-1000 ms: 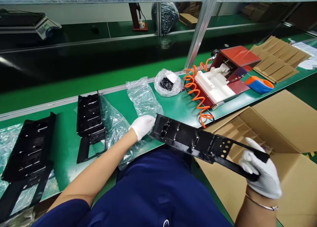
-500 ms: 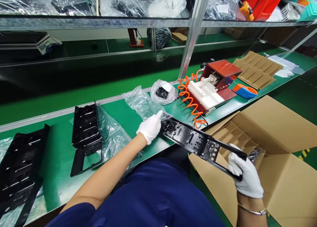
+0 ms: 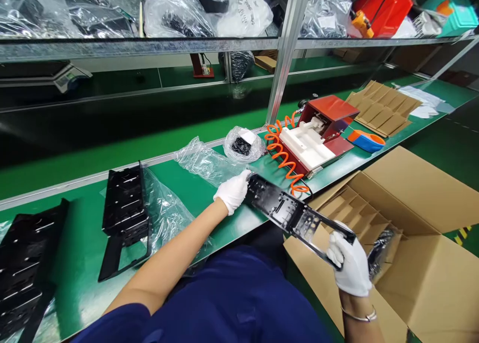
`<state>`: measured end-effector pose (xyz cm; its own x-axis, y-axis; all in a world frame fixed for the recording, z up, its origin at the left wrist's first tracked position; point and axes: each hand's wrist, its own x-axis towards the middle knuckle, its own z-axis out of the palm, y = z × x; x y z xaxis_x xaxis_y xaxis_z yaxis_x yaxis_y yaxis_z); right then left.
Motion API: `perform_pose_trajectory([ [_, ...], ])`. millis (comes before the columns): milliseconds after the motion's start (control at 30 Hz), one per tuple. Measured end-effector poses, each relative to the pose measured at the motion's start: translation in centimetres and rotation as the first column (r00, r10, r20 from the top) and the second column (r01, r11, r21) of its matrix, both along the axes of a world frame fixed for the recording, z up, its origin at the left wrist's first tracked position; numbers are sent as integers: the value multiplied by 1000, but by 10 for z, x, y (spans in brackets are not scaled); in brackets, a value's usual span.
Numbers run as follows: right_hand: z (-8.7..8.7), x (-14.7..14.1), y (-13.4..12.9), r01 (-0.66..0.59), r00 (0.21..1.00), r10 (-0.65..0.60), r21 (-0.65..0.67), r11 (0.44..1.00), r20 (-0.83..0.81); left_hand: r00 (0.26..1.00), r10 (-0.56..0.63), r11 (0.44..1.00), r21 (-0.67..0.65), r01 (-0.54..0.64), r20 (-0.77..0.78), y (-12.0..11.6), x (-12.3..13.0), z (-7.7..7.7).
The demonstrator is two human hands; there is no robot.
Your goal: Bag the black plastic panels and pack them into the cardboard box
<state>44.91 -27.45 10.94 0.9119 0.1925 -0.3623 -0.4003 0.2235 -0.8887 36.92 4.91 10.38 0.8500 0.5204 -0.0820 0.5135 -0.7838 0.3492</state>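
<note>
In the head view, the left hand (image 3: pixel 232 190) grips the solid end of a black frame (image 3: pixel 277 203), and the right hand (image 3: pixel 350 262) is closed around its looped end. The frame slants across the front edge of the tabletop (image 3: pixel 80 248), near an open carton (image 3: pixel 422 188). A similar piece (image 3: pixel 125 198) lies leftward, beside clear plastic (image 3: pixel 166 210).

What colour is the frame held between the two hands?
The frame is black, clearest in the head view.

Green bench (image 3: pixel 79 253): 2 blk frames (image 3: pixel 125 200) L, clear bags (image 3: pixel 207 164) mid, pts bag (image 3: pixel 244 146) behind, red machine (image 3: pixel 316 136) R, cardbd (image 3: pixel 383 108) + papers (image 3: pixel 422 99) far R.
</note>
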Motion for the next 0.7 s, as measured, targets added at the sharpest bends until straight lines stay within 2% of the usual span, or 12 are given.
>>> perform_pose_trajectory([
  [100,-5,0,11,-43,999,43,-21,999,3,999,-42,999,10,41,18,-1,0,2],
  [267,-14,4,33,-99,995,99,-26,995,19,985,-174,985,12,174,17,-12,-8,4],
  [367,-20,4,54,-145,989,145,56,988,-2,955,-296,955,-7,296,19,-27,-15,8],
  [500,-27,-4,99,-122,990,131,156,980,-44,909,-415,908,-38,416,43,-53,-22,11],
  [600,-30,-18,134,-112,992,122,219,969,-33,901,-423,898,-86,431,98,-63,-22,12],
  [700,-29,-34,158,-149,987,158,234,961,-21,949,-282,944,-135,301,141,-53,-18,15],
])
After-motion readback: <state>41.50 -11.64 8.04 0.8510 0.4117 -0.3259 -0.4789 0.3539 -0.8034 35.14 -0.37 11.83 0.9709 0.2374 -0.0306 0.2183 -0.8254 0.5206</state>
